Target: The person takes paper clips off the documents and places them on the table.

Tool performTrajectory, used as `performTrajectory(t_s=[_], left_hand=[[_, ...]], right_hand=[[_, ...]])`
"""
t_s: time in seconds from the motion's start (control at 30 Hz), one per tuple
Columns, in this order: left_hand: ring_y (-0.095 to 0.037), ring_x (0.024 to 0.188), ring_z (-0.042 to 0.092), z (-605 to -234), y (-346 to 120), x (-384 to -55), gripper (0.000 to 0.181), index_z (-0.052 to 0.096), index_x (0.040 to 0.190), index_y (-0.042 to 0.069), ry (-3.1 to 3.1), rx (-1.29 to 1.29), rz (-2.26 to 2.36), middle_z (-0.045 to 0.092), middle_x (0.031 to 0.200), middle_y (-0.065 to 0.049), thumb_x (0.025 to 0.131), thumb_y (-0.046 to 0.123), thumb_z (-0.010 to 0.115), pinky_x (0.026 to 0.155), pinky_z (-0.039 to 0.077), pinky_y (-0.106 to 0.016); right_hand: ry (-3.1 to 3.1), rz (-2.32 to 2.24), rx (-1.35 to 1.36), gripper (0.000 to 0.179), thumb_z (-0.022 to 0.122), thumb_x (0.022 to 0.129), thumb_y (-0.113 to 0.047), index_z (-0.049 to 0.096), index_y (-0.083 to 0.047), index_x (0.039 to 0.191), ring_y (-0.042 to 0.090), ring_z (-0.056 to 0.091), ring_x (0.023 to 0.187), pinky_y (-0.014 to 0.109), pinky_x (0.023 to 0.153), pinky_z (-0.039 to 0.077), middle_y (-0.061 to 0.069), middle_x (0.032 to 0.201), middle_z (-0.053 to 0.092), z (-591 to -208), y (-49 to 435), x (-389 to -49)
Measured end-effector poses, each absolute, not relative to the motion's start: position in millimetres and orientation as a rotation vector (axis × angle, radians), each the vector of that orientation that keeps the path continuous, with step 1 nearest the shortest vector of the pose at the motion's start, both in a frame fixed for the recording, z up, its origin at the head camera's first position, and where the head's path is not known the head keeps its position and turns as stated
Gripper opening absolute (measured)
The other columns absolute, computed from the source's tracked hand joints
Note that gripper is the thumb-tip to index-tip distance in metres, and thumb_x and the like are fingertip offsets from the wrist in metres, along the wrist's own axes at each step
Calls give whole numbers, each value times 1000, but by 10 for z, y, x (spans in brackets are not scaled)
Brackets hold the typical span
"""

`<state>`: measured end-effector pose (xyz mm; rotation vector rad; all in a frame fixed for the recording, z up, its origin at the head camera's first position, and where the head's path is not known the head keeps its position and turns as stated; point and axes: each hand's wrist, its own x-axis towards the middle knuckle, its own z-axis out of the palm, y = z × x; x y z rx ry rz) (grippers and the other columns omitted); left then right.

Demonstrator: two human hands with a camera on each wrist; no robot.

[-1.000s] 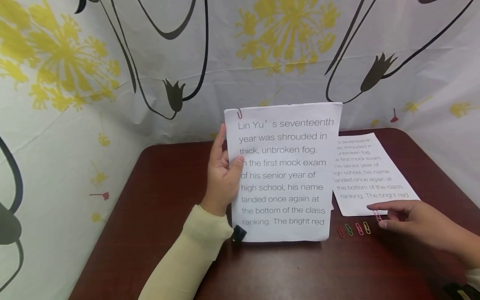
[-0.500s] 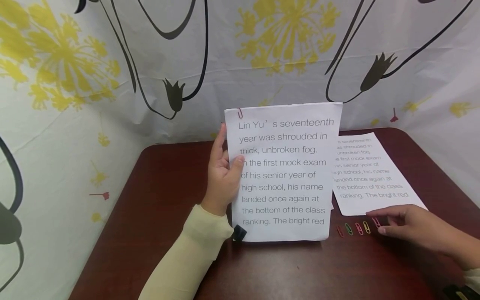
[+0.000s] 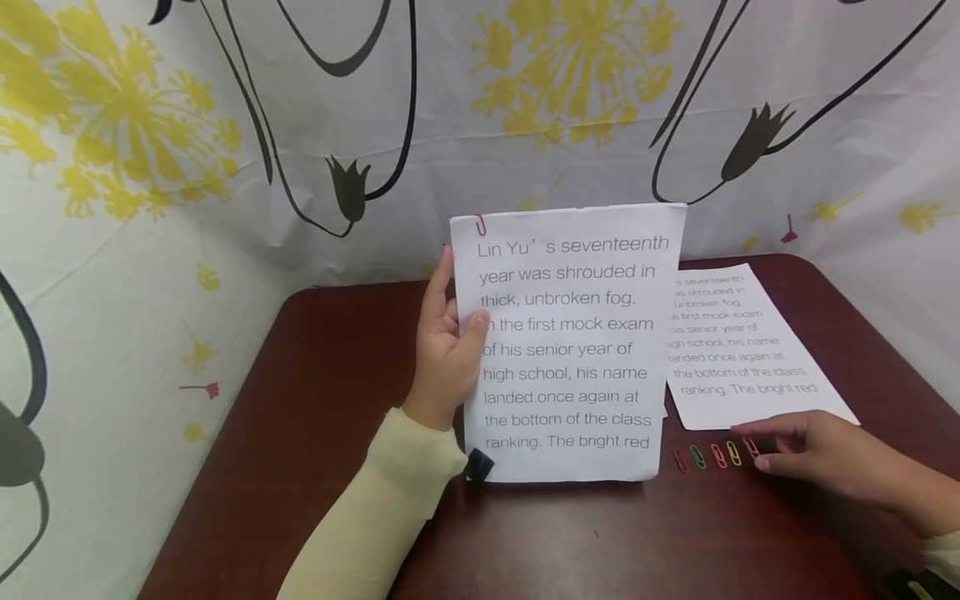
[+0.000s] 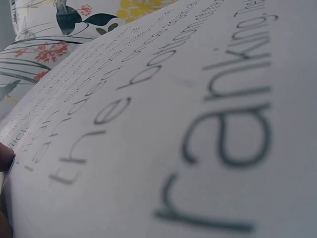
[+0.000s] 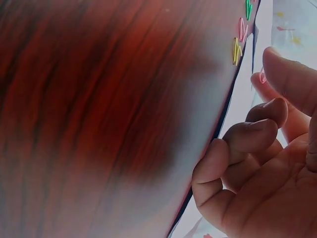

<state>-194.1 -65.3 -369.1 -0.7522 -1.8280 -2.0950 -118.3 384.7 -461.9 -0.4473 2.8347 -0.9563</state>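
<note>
My left hand (image 3: 446, 358) grips the left edge of a printed sheaf of paper (image 3: 570, 350), thumb in front and fingers mostly hidden behind. The sheaf is held up facing the camera, with a red paper clip (image 3: 481, 225) on its top left corner. In the left wrist view the printed page (image 4: 148, 148) fills most of the frame. At the right, my right hand (image 3: 832, 454) pinches a pink paper clip (image 3: 751, 448) between thumb and index finger, low at the table. The right wrist view shows that clip (image 5: 263, 75) between the two fingertips, other fingers loosely curled.
Left of the right hand lies a row of paper clips: red (image 3: 680, 462), green (image 3: 698, 457), pink (image 3: 718, 456) and yellow (image 3: 733, 453). Behind them, more printed paper (image 3: 750, 350) lies flat on the dark red-brown table (image 3: 337, 358). A flower-patterned white cloth (image 3: 465, 108) hangs around the back.
My right hand has come slightly down and toward me with the pink paper clip, off the flat paper's front edge and level with the row. The left hand and its sheaf stay put.
</note>
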Motion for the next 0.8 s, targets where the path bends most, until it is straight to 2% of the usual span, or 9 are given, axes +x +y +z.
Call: performTrajectory(t_s=[0.23,0.8], left_hand=[[-32,104,78,-3692,-655,-1943,84,21,167,46,-1832,-747,-2089,66,142,-8,107,-3,52,81,65,-47],[-30,100,79,-3694,-655,-1925,84,18,169,40,-1812,-755,-2062,67,141,-14,106,-5,51,78,66,-47]], right_hand=[[2783,-927,-374,37,83,89,-11,76,4,121,0,37,54,25,43,31,-12,61,42,-4602,3846,-1193],[2792,-907,-389,39,82,90,-11,73,7,123,-2,34,55,22,43,30,-13,62,41,-4661,3865,-1197]])
